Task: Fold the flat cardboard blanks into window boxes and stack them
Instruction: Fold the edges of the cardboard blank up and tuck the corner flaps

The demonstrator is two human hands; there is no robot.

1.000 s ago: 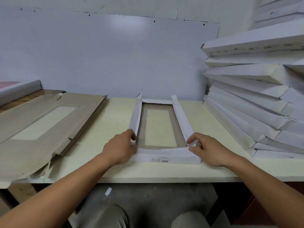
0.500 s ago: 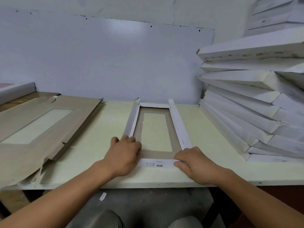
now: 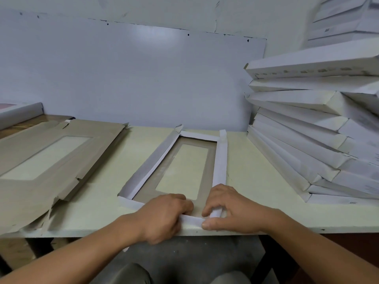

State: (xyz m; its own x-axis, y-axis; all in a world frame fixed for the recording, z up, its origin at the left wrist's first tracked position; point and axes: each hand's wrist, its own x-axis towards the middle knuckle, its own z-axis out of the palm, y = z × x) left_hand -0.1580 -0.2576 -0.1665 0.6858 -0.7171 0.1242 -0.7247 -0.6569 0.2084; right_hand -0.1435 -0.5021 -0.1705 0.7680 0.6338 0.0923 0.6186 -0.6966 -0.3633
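A half-folded window box, white outside and brown inside with a clear window, lies open side up on the pale table, turned slightly to the left. Its long side walls stand folded up. My left hand grips the near end flap, fingers curled over it. My right hand pinches the near right corner, thumb on the end flap and fingers over the rolled-in side wall. A pile of flat brown blanks lies at the left. A leaning stack of finished white boxes stands at the right.
A bluish-white board backs the table. A white box edge sits at the far left on a wooden surface. The table's front edge runs just under my hands, and my knees are below it.
Both hands have moved inward along the near end flap, closer together toward the right corner. The box has turned a little to the left and sits nearer the table's front edge.
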